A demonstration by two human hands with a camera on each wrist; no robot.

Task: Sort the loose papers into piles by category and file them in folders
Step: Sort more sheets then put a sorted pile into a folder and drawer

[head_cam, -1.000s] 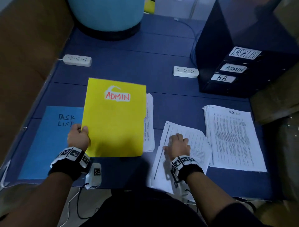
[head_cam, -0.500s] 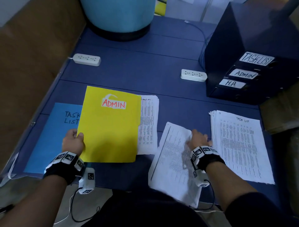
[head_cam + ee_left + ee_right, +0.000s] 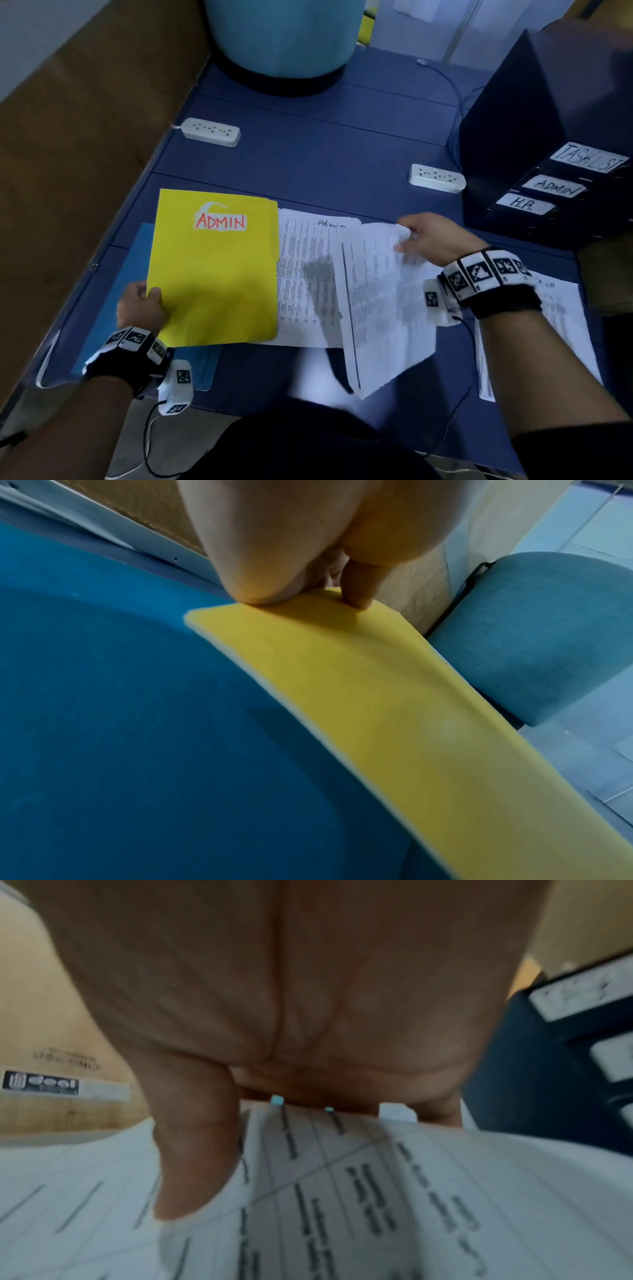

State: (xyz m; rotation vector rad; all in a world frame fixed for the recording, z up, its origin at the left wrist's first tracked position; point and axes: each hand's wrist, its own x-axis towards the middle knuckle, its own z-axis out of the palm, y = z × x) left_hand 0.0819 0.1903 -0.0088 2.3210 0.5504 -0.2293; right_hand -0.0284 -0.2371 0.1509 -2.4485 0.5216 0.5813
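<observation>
My left hand (image 3: 144,306) pinches the near left edge of a yellow folder (image 3: 215,270) marked ADMIN, seen from below as a curved yellow folder (image 3: 377,696) in the left wrist view. It partly covers the admin paper pile (image 3: 308,274) and a blue folder (image 3: 140,260) beneath it. My right hand (image 3: 428,240) grips the far edge of a lifted sheaf of printed papers (image 3: 383,308), thumb on top of the papers (image 3: 342,1191). A task list pile (image 3: 561,315) lies under my right wrist, partly hidden.
A dark filing box (image 3: 548,144) with slots labelled TASKLIST, ADMIN and H.R. stands at the far right. Two white power strips (image 3: 210,132) (image 3: 436,178) lie on the blue table (image 3: 325,154). A teal chair (image 3: 284,37) is behind it, a brown wall on the left.
My right hand has taken hold of the middle sheaf and lifted it off the table toward the admin pile. The yellow folder has shifted left, uncovering more of that pile.
</observation>
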